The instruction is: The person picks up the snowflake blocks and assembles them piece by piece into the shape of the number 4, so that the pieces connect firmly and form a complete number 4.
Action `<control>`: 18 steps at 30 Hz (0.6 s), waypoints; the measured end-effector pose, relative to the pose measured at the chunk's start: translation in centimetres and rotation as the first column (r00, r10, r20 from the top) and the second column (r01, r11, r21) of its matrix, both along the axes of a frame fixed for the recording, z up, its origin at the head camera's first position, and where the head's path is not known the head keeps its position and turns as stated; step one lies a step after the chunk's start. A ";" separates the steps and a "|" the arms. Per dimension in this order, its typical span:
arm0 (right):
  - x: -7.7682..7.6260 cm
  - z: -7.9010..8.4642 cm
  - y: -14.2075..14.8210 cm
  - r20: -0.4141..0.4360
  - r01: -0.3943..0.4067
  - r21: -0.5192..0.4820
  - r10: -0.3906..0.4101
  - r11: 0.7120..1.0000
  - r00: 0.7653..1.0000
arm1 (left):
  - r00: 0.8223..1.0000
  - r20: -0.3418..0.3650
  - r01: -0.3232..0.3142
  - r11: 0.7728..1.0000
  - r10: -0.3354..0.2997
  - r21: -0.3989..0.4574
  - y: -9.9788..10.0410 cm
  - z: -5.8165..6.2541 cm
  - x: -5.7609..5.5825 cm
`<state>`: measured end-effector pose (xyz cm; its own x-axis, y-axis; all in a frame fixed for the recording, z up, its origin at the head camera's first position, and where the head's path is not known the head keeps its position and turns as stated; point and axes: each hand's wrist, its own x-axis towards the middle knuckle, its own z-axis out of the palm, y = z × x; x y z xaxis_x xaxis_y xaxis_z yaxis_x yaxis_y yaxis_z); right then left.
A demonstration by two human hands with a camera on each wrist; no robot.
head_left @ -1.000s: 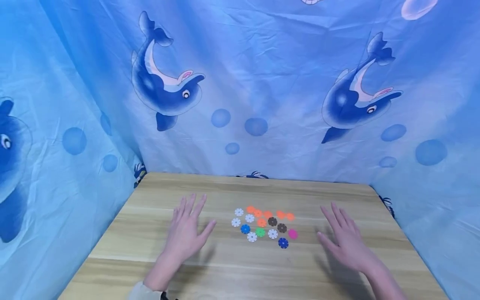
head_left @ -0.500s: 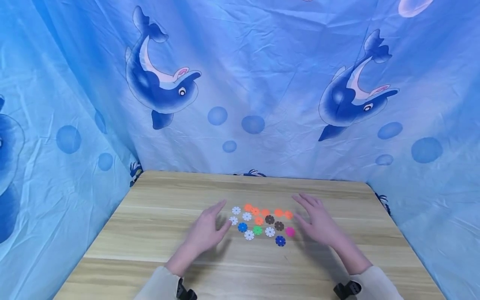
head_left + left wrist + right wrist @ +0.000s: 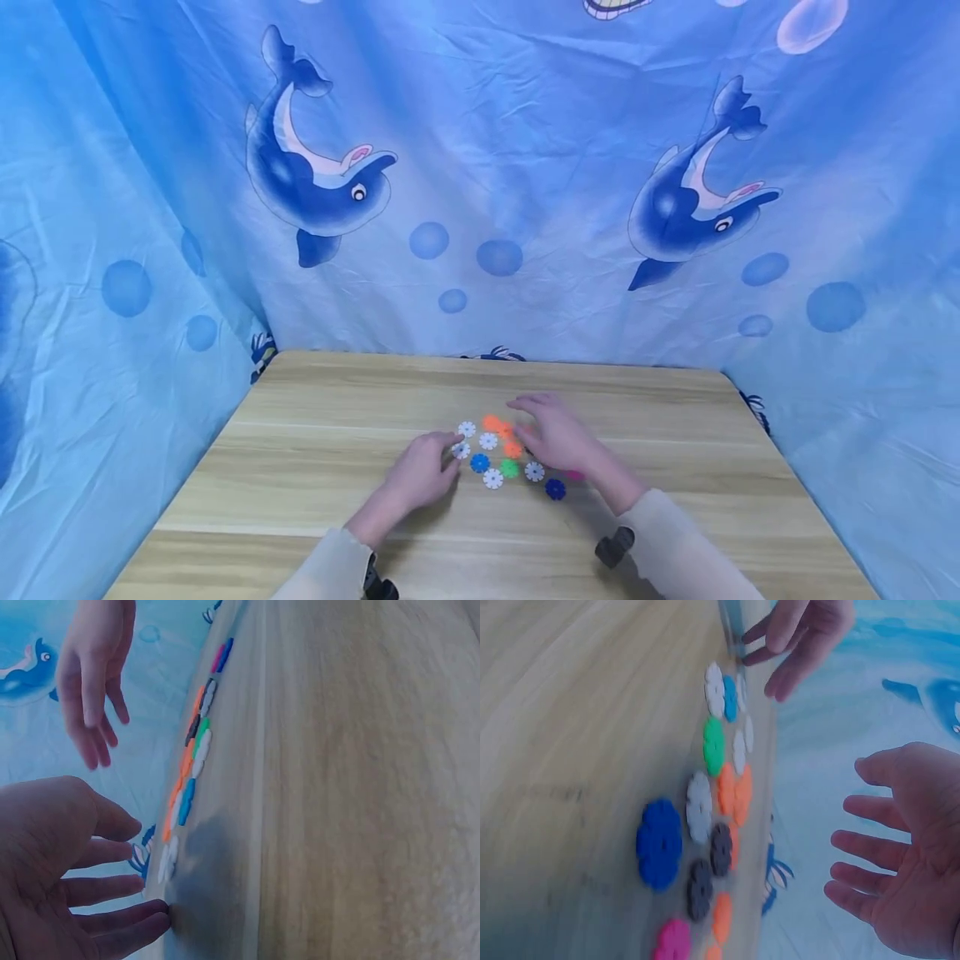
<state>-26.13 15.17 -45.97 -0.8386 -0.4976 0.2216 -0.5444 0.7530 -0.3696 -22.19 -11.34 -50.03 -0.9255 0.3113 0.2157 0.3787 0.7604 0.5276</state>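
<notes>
Pale wood-grain table [image 3: 285,487], rounded at the far corners, enclosed at back and sides by blue curtain [image 3: 487,150]. Printed across the cloth: dolphins [image 3: 315,179] and bubbles [image 3: 499,257].

Toward the far half of the table, near the middle: a loose cluster of snowflake discs [image 3: 492,478]. At its left edge, left hand [image 3: 422,469], fingers parted and loosely bent, gripping nothing; just beside a white disc [image 3: 461,450] — cannot tell whether touching. Above its right part, right hand [image 3: 558,433], fingers spread, empty.

In the head view, pink disc [image 3: 575,475] partly covered by the right arm. In the right wrist view, two brown discs [image 3: 700,890] in full, plus more orange discs [image 3: 721,919], mostly screened from the head view. From the left wrist, the whole cluster nearly edge-on — thin, low, wavy-sided.

Discs flat and plastic-looking, round, notched about the rim; green [image 3: 509,468], lighter blue [image 3: 480,463] and dark blue [image 3: 555,489] among them. Curtain creased, faintly glossy. Sleeves [image 3: 682,550] pale, smooth.
</notes>
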 end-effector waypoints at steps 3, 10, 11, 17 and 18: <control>-0.4 -0.2 -1.7 0.051 -0.031 0.002 0.031 1.000 0.998 | 1.000 -0.003 0.007 1.000 -0.007 -0.015 -0.4 -0.2 -0.1; -1.8 -2.1 -3.4 0.130 -0.070 0.090 0.058 0.994 0.990 | 0.999 -0.026 -0.021 0.998 0.019 -0.061 0.1 -0.5 -0.8; -2.0 -2.3 -3.5 0.130 -0.071 0.105 0.057 0.992 0.990 | 0.999 -0.023 -0.026 0.997 0.024 -0.071 0.1 -0.6 -0.8; -2.1 -3.4 -4.0 0.083 -0.117 0.198 0.102 0.973 0.991 | 0.999 -0.031 -0.040 0.991 0.036 -0.128 0.6 -0.7 -0.8; -2.1 -3.6 -4.0 0.067 -0.119 0.210 0.107 0.970 0.992 | 0.998 -0.043 -0.045 0.990 0.039 -0.134 0.6 -0.7 -0.8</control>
